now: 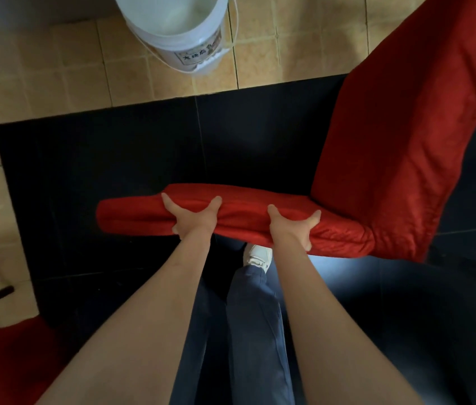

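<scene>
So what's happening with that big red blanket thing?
A person standing up holds a thick red quilt with both hands. The left hand and the right hand grip its folded lower edge side by side, and the rest of it rises up to the right. Underneath is a black tiled floor. A white plastic bucket stands on the tan tiles beyond. One white shoe peeks out below the quilt.

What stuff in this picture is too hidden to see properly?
Head view: white plastic bucket, far rim cut off by the top edge; label too small to read.
Head view: white shoe, front hidden under the folded red quilted blanket.
Head view: left hand and right hand, fingertips tucked under that blanket.
</scene>
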`<move>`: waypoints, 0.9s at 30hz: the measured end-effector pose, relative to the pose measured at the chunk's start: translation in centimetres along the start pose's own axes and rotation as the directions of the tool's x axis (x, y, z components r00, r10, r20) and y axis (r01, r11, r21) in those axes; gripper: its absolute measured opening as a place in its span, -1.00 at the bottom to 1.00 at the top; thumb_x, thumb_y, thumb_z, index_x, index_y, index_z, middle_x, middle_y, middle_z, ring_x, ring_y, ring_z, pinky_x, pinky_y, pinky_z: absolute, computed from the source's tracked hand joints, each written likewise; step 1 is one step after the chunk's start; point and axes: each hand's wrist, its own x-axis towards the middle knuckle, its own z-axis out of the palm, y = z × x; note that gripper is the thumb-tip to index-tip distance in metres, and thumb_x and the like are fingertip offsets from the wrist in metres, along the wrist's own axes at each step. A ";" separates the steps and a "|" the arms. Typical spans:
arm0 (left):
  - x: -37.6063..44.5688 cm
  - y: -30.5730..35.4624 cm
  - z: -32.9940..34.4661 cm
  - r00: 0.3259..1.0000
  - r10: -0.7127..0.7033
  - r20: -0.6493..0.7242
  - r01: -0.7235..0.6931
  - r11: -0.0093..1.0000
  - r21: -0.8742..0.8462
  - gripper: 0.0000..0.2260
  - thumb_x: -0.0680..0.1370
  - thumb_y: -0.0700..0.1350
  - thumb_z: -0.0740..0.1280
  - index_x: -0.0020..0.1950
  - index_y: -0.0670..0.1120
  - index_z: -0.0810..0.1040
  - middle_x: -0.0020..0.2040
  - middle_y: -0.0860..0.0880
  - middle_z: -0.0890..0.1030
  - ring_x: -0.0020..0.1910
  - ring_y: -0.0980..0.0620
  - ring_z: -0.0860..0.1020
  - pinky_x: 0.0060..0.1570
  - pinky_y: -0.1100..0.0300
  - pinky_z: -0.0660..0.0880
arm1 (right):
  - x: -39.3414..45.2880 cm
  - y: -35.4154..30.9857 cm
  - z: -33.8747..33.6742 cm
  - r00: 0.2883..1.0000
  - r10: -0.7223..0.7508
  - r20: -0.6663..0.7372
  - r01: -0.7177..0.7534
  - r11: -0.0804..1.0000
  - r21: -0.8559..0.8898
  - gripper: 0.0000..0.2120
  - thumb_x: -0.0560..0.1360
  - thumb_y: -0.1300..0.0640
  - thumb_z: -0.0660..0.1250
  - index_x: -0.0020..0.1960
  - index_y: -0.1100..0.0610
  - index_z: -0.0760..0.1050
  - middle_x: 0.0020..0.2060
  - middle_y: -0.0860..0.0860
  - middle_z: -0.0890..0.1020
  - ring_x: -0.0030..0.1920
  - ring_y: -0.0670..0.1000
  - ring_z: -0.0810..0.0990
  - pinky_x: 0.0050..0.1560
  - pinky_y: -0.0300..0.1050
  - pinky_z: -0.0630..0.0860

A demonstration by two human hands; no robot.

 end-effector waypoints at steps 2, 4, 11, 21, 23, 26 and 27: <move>0.4 -0.4 -0.7 0.996 0.029 0.082 -0.028 0.999 -0.020 0.02 0.38 0.18 0.50 0.51 0.31 -0.26 0.42 -0.25 0.30 0.06 -0.15 0.51 0.15 -0.01 0.48 | 0.2 0.2 -0.8 0.998 -0.029 0.050 0.033 0.996 -0.084 0.00 0.41 -0.17 0.45 0.56 -0.16 -0.19 0.27 0.29 0.44 -0.39 0.02 0.40 -0.32 -0.10 0.50; 0.8 -1.1 -2.3 0.973 0.076 0.217 -0.069 0.997 -0.041 -0.04 0.43 0.11 0.48 0.52 0.31 -0.21 0.46 -0.17 0.29 0.25 -0.19 0.49 0.27 -0.11 0.45 | 0.1 0.7 -1.6 0.990 -0.084 0.111 0.103 0.978 -0.179 -0.03 0.44 -0.16 0.42 0.57 -0.15 -0.20 0.22 0.23 0.51 -0.32 0.10 0.59 -0.25 -0.05 0.59; 2.2 -3.2 -9.4 0.868 0.389 0.307 -0.455 0.871 0.183 -0.37 0.47 0.00 0.46 0.48 0.14 0.28 -0.04 0.03 0.65 0.00 0.10 0.60 0.11 0.23 0.46 | -2.6 1.6 -0.7 0.910 -0.349 0.222 0.414 0.737 -0.535 -0.13 0.44 -0.10 0.45 0.57 0.00 0.02 0.24 0.15 0.54 0.09 0.21 0.62 0.07 -0.02 0.55; 7.8 -1.7 -16.5 0.620 0.666 0.414 -0.715 0.263 0.648 -0.16 0.27 0.17 0.56 0.48 0.08 0.30 0.41 -0.05 0.32 0.42 -0.10 0.23 0.39 -0.15 0.21 | -7.5 0.9 8.7 0.624 -0.535 0.570 0.693 0.041 -0.720 -0.02 0.30 -0.11 0.56 0.56 -0.06 0.08 0.47 0.02 0.23 0.50 0.09 0.13 0.48 0.23 0.02; 9.4 -1.4 -17.2 0.628 0.595 0.501 -0.744 0.271 0.611 -0.11 0.25 0.12 0.58 0.50 0.08 0.27 0.43 -0.01 0.30 0.43 -0.10 0.22 0.38 -0.18 0.23 | -7.6 0.9 10.2 0.635 -0.477 0.607 0.697 0.018 -0.716 0.01 0.30 -0.08 0.57 0.57 -0.06 0.05 0.50 -0.01 0.21 0.52 0.08 0.10 0.47 0.28 -0.06; 11.3 -1.1 -17.5 0.622 0.554 0.554 -0.775 0.332 0.538 -0.08 0.21 0.08 0.61 0.50 0.09 0.26 0.39 0.00 0.33 0.34 -0.12 0.32 0.30 -0.13 0.37 | -7.3 0.7 11.4 0.648 -0.472 0.597 0.666 -0.029 -0.746 0.03 0.28 -0.09 0.57 0.57 -0.09 0.04 0.48 -0.03 0.27 0.49 0.08 0.18 0.45 0.32 -0.07; 11.7 -1.0 -17.4 0.612 0.555 0.563 -0.784 0.337 0.521 -0.08 0.20 0.09 0.62 0.49 0.09 0.27 0.36 -0.01 0.34 0.30 -0.11 0.35 0.28 -0.10 0.40 | -7.2 0.6 11.6 0.648 -0.478 0.592 0.657 -0.042 -0.753 0.03 0.28 -0.11 0.57 0.56 -0.09 0.04 0.47 -0.04 0.30 0.48 0.09 0.21 0.45 0.33 -0.07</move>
